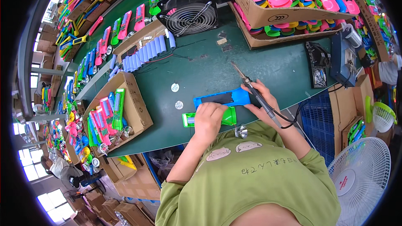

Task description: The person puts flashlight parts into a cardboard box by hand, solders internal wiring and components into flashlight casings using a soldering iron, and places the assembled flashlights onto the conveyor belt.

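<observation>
My right hand [268, 100] is closed around a soldering iron [259, 97], its tip pointing up and left over the green table. The fingers of that hand also touch the right end of a blue plastic flashlight housing [239, 96] with a dark recess. My left hand [208, 122] bends its fingers over the blue housing's lower edge and a green housing [229, 116] lying nearer to me. Whatever its fingertips pinch is hidden. A shiny reflector cup [241, 132] sits at the table edge, just below the green housing.
Blue cylindrical battery cells [144, 53] stand in a row beside a black fan [190, 16]. Cardboard boxes of housings flank the table, one at the left [138, 104], one at the far right [251, 39]. A soldering station [343, 56] stands at the right edge.
</observation>
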`<state>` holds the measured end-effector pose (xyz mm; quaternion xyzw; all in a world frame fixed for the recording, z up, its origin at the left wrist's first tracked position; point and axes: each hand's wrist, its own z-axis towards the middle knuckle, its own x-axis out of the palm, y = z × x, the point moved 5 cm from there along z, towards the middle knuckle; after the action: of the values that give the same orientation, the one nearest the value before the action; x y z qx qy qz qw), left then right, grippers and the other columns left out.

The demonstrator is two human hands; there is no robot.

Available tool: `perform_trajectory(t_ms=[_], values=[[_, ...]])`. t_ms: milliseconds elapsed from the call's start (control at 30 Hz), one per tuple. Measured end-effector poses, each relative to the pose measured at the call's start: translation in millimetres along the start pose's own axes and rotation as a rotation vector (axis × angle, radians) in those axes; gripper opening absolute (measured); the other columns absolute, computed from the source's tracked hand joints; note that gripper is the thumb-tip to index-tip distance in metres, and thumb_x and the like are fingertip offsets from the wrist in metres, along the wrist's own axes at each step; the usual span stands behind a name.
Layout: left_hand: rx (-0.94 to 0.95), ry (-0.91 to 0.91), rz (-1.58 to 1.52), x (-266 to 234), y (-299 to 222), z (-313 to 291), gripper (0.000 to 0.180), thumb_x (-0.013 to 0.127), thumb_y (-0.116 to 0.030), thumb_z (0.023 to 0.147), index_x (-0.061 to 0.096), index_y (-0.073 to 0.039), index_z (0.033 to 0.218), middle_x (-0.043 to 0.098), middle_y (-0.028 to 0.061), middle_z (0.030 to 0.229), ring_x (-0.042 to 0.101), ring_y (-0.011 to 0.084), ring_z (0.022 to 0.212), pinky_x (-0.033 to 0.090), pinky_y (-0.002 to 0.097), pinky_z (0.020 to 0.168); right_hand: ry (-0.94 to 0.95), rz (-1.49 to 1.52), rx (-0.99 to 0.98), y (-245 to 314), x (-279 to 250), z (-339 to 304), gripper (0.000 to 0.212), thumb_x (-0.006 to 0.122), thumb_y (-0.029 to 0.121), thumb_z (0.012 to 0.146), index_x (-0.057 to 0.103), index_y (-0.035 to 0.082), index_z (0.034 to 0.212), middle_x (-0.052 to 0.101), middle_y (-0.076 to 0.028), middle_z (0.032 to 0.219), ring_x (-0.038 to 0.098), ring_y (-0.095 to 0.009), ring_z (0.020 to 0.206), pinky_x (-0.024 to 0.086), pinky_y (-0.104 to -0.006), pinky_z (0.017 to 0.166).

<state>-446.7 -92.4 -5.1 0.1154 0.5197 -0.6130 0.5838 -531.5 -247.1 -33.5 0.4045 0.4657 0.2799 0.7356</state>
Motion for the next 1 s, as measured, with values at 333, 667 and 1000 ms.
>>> perform_trajectory(t_ms=[333, 667, 1000], values=[[-0.294, 0.239, 0.217, 13.1, 24.3, 15.9, 0.005, 0.062, -0.004, 0.067, 0.063, -0.006, 0.071, 0.056, 0.0107, 0.068, 0.058, 0.0276, 0.064, 0.045, 0.0357, 0.057, -0.020, -0.119, -0.394, 14.4, -22.5, 13.1, 0.039, 0.073, 0.011, 0.066, 0.054, 0.005, 0.099, 0.063, -0.007, 0.091, 0.061, -0.024, 0.087, 0.040, -0.0441, 0.092], [-0.352, 0.304, 0.127, 14.5, 30.3, 21.5, 0.003, 0.060, -0.006, 0.068, 0.062, -0.006, 0.070, 0.058, 0.0113, 0.070, 0.058, 0.0294, 0.063, 0.045, 0.0374, 0.058, -0.048, 0.678, 0.385, -30.6, -14.6, 9.6, 0.014, 0.063, 0.001, 0.076, 0.056, -0.004, 0.087, 0.059, -0.008, 0.075, 0.061, -0.012, 0.064, 0.048, -0.0222, 0.058], [-0.341, 0.348, 0.178, 17.0, 30.5, 24.4, 0.003, 0.059, -0.006, 0.069, 0.062, -0.006, 0.070, 0.058, 0.0117, 0.069, 0.058, 0.0294, 0.064, 0.046, 0.0382, 0.059, -0.071, 0.646, 0.378, -39.8, -0.4, 5.3, 0.015, 0.064, 0.004, 0.076, 0.056, -0.004, 0.087, 0.059, -0.007, 0.076, 0.061, -0.012, 0.065, 0.048, -0.0223, 0.056]])
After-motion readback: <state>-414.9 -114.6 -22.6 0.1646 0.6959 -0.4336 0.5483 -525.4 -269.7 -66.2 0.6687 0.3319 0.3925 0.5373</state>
